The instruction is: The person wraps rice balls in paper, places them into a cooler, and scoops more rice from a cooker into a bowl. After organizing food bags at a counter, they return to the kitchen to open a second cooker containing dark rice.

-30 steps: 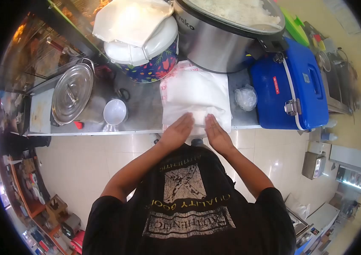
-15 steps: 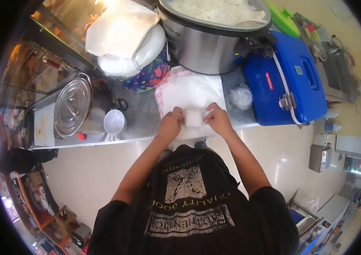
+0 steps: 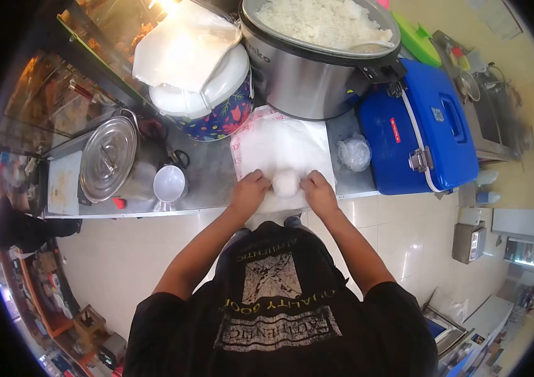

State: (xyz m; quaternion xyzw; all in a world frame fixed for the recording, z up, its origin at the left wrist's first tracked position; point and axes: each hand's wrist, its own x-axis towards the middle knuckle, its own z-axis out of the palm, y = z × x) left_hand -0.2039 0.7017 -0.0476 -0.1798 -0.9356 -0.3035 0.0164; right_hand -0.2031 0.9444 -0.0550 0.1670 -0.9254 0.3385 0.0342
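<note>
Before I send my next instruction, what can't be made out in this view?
Round white thing: head view; blurred and pale against white paper, so bare or wrapped is unclear.
Grip of left hand and right hand: head view; their own knuckles hide the tips.
Rice cooker: head view; top edge cuts off its far side.
Blue cooler's contents: head view; hidden by its shut lid.

**Matt meets gloss**

Between the fingers [image 3: 255,178], a white bundle [image 3: 286,183], smooth and matt! Beneath them, pale paper sheets [image 3: 286,141]. Look beyond: the cooker [image 3: 311,85] shines in smooth metal. Well left of the fingers, a polished metal lid [image 3: 108,154] gleams; right of them, a crinkled, glossy plastic ball [image 3: 354,154], and past it a smooth blue plastic cooler [image 3: 392,157]. Nearer than the fingers, the matt cloth shirt [image 3: 185,336].
</note>
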